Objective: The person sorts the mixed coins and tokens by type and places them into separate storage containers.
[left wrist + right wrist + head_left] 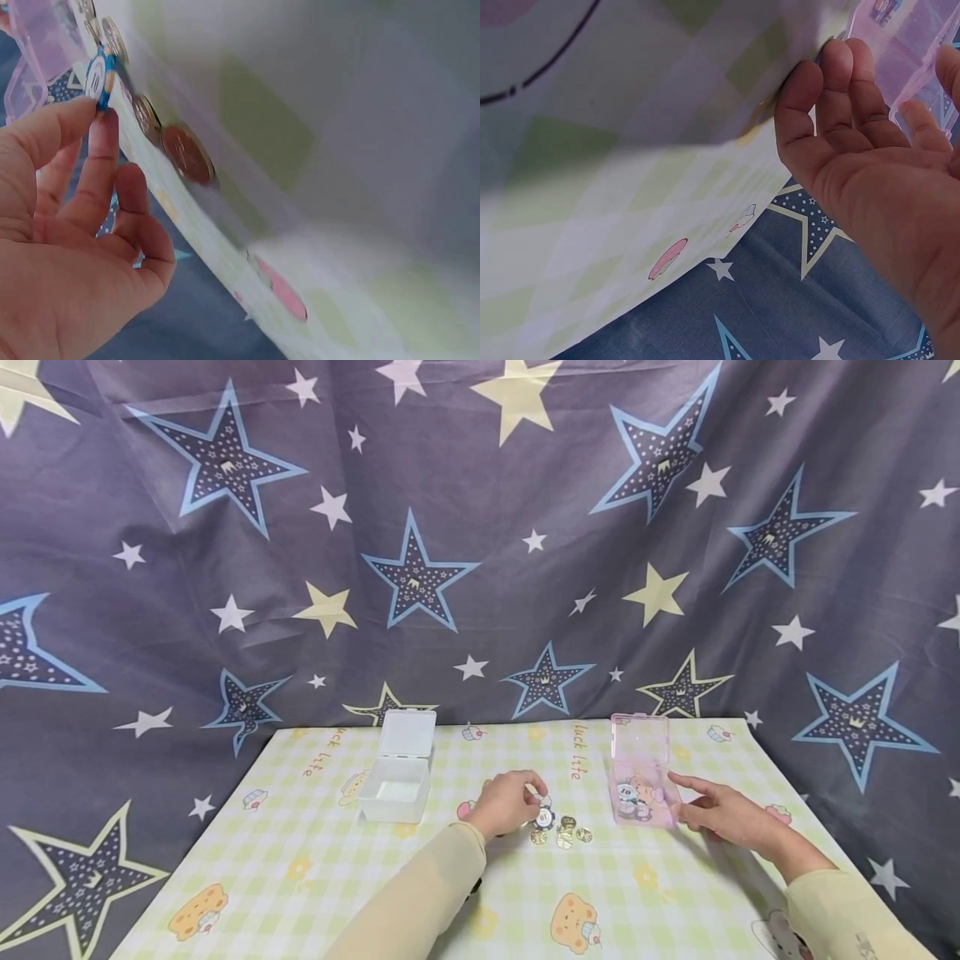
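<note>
My left hand (510, 803) is over the middle of the table, pinching a blue-and-white poker chip (100, 77) between thumb and fingertip. Several gold-coloured coins (564, 838) lie on the cloth right beside it. In the left wrist view, a coppery coin (187, 154) rests below the fingers. My right hand (731, 814) touches the right side of a clear pink box (647, 814), its fingers loosely bent. The box's lid (640, 739) stands up at the back. Chips (628, 793) show through its walls.
A white box (393, 810) with its lid raised stands on the left of the table. Green-and-white checked cloth (420, 893) with cartoon prints covers the table. A dark curtain (465, 468) patterned with stars hangs behind the far edge.
</note>
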Demonstrator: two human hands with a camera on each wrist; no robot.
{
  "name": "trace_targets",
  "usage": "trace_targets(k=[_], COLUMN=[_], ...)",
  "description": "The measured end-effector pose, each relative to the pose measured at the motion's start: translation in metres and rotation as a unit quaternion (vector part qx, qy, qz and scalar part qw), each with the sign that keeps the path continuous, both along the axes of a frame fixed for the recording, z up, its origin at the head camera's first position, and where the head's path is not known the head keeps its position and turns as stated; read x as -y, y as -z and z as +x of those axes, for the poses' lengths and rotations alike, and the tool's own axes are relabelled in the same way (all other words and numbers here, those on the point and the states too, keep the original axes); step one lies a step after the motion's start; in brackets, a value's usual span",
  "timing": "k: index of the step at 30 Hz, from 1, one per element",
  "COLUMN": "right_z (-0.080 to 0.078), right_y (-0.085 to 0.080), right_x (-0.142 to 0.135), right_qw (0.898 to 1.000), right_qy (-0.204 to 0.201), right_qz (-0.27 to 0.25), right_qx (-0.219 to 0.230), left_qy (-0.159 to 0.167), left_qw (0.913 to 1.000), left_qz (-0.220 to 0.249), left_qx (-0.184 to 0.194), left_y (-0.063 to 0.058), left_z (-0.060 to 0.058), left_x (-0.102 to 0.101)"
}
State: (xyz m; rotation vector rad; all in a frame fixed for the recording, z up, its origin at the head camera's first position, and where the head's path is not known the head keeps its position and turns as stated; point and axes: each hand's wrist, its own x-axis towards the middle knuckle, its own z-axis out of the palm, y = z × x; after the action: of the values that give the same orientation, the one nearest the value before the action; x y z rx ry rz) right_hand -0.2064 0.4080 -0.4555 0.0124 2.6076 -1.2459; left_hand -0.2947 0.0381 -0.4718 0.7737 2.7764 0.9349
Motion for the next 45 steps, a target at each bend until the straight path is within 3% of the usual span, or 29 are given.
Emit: trace_targets(k=[2,5,8,11,20,26,33,37,42,45], right_z=[0.0,0.0,0.0,0.0,0.0,0.0,0.001,0.0,0.0,0.0], right_y=[-0.001,-0.001,-0.002,-0.001,0.001,0.0,-0.001,0.002,0.004,0.004], right_x=[0.0,0.001,0.001,0.0,0.0,0.0,-0.001,-0.001,-0.001,-0.001], right_qw=[1.0,1.0,1.0,1.0,1.0,1.0,1.0,1.0,1.0,1.0], right_qy=[0.004,0.001,0.003,0.003,0.001,0.006,0.001,0.003,0.001,0.001], right_qz=[-0.002,-0.004,-0.006,-0.007,-0.011,-0.008,-0.011,-0.02,-0.028,-0.027], right_qx=[0.003,-0.001,0.0,0.0,0.001,0.001,-0.003,-0.001,-0.003,-0.004], left_qy=[0.01,0.014,0.011,0.013,-0.025,-0.063,-0.116,-0.129,-0.127,-0.124], left_qw=[0.9999,0.9994,0.9976,0.9963,0.986,0.9661,0.9308,0.9123,0.8996,0.897], left_qz=[-0.01,-0.003,0.017,0.044,0.129,0.203,0.279,0.314,0.333,0.338], left_qx=[-0.002,0.031,0.067,0.073,0.103,0.146,0.205,0.229,0.253,0.256], left_y=[-0.002,-0.004,-0.003,-0.002,-0.001,-0.003,-0.004,-0.004,-0.004,-0.004], left_z=[-0.001,-0.003,-0.005,-0.007,-0.01,-0.011,-0.007,-0.002,0.004,0.007], left_x=[0.004,0.009,0.012,0.014,0.012,0.004,-0.014,-0.03,-0.052,-0.063])
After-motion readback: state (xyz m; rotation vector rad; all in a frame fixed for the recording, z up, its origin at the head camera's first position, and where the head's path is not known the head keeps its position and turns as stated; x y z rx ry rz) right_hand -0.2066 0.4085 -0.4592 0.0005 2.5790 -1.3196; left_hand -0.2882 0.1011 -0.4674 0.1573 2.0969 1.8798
